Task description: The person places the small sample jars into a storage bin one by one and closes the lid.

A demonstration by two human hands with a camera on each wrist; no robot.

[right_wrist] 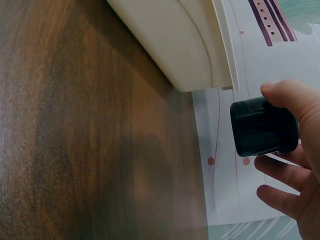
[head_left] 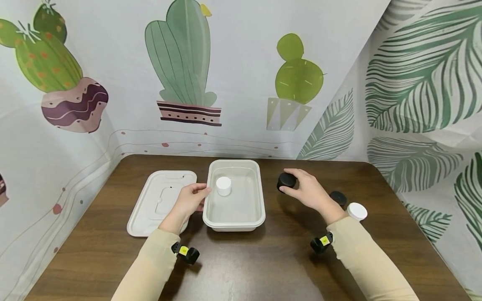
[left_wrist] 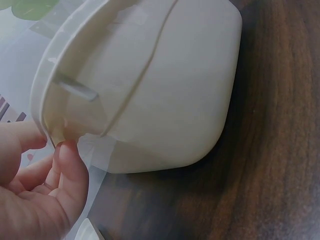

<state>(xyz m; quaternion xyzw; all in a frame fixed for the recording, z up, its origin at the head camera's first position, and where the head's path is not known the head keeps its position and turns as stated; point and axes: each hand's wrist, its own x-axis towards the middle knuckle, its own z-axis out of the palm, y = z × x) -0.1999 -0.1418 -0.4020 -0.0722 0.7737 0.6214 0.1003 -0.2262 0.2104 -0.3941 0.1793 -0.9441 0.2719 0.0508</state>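
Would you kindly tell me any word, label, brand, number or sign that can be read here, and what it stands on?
Left yellow label, on the left wrist camera: too small to read.
Right yellow label, on the right wrist camera: too small to read.
Nothing else readable, the box, lid and black cylinder included.

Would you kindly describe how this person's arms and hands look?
The left sleeve and right sleeve are long, plain and cream-coloured. The left wrist device and right wrist device are black, each with a yellow label too small to read. The left hand and right hand are without gloves.
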